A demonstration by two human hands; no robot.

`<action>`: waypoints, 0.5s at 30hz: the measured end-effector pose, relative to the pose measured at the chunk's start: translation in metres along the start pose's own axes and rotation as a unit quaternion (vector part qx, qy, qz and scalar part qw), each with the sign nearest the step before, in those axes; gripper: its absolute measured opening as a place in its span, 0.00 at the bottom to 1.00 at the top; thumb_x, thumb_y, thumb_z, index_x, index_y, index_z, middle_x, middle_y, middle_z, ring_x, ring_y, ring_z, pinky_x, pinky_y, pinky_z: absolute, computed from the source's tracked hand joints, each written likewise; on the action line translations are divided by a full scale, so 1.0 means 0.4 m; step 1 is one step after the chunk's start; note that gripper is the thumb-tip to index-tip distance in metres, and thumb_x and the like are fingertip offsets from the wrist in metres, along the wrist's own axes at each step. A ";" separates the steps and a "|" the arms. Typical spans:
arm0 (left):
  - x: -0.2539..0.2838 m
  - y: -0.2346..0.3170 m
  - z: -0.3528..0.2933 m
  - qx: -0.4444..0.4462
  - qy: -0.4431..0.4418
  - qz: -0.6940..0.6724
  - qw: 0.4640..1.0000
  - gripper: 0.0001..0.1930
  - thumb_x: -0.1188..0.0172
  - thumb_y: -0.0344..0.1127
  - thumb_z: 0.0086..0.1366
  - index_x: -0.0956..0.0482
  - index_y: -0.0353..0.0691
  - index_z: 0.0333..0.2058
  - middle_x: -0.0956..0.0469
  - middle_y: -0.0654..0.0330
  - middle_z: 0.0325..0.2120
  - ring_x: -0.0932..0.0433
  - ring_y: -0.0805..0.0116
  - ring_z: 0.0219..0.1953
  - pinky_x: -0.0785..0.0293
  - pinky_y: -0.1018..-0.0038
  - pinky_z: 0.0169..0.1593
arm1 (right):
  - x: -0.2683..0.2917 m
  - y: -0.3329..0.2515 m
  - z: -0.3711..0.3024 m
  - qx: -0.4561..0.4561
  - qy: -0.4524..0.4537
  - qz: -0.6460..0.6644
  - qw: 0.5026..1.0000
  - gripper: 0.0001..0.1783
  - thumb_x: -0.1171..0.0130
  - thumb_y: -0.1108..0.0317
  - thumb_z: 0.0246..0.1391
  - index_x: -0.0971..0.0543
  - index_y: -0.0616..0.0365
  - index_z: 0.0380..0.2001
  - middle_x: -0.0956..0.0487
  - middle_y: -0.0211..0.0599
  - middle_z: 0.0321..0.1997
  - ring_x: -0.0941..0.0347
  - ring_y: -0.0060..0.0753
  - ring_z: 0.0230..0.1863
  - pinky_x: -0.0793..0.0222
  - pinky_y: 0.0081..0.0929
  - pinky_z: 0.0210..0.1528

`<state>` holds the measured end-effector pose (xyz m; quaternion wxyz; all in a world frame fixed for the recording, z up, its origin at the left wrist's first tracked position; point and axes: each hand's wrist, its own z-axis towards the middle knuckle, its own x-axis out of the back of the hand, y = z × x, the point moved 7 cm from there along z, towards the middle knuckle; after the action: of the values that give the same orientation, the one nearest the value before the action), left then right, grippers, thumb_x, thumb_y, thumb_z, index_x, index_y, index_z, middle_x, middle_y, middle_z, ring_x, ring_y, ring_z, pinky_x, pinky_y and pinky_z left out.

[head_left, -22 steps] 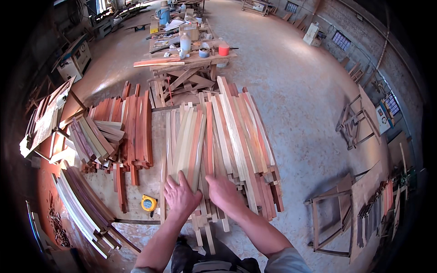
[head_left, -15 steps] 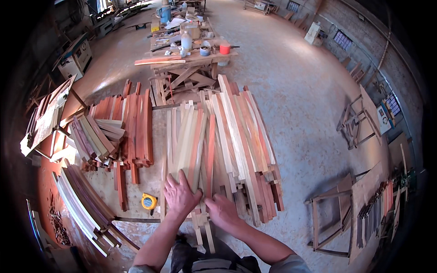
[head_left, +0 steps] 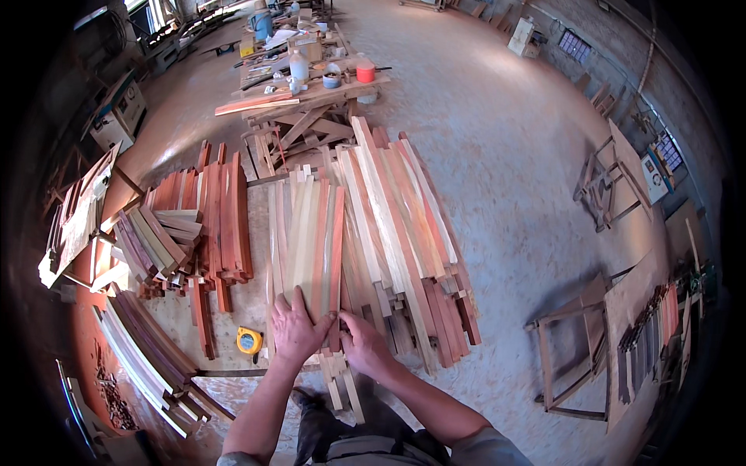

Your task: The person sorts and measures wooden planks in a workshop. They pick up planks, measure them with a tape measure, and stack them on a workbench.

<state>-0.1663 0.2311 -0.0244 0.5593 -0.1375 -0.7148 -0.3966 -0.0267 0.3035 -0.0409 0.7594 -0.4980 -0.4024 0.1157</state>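
My left hand [head_left: 299,328] lies over the near ends of several pale wood strips [head_left: 305,241] set side by side, its fingers apart. Along their right edge runs a narrow reddish wood strip [head_left: 337,248], touching the row. My right hand [head_left: 365,346] is closed at the near end of this reddish strip, with the fingers curled; the palm side is hidden. Both thumbs nearly meet at that end. Beneath my hands, short light sticks [head_left: 342,388] jut past the table's near edge.
A larger pile of mixed strips [head_left: 404,225] lies right of the row. A yellow tape measure [head_left: 249,340] rests on the table [head_left: 260,225], with dark red strips [head_left: 225,225] behind it. Curved strips [head_left: 144,357] stand lower left. Beyond is a cluttered workbench [head_left: 326,97].
The reddish strip has shifted left, closing the gap to the pale row. My right hand has moved slightly left and up with it; my left hand still presses the strips. The view has shifted a little.
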 end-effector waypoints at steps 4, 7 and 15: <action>0.002 0.026 -0.006 0.027 0.011 0.038 0.999 0.53 0.33 0.63 0.49 0.42 0.29 0.63 0.41 0.27 0.57 0.39 0.30 0.59 0.39 0.49 0.61 | 0.010 0.026 -0.026 -0.064 -0.043 0.074 0.994 0.21 0.47 0.73 0.58 0.29 0.63 0.56 0.21 0.51 0.43 0.22 0.48 0.45 0.27 0.35 0.47; -0.003 0.042 0.008 0.042 0.028 0.061 0.997 0.57 0.33 0.66 0.47 0.46 0.30 0.65 0.47 0.25 0.61 0.44 0.30 0.64 0.43 0.49 0.64 | 0.035 -0.009 -0.090 -0.090 -0.093 0.083 0.988 0.20 0.46 0.70 0.60 0.28 0.64 0.54 0.20 0.51 0.43 0.21 0.46 0.45 0.28 0.33 0.47; -0.026 0.095 0.084 0.143 -0.035 0.106 0.983 0.61 0.34 0.68 0.46 0.52 0.36 0.68 0.56 0.27 0.66 0.60 0.33 0.71 0.56 0.47 0.68 | 0.061 0.082 -0.400 -0.164 -0.189 0.075 0.965 0.17 0.45 0.61 0.63 0.23 0.65 0.46 0.19 0.48 0.43 0.21 0.38 0.46 0.28 0.30 0.48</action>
<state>-0.1615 0.2824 -0.0204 0.5865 -0.1445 -0.7650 -0.2235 0.1127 0.2273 -0.0854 0.5663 -0.6137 -0.5139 0.1965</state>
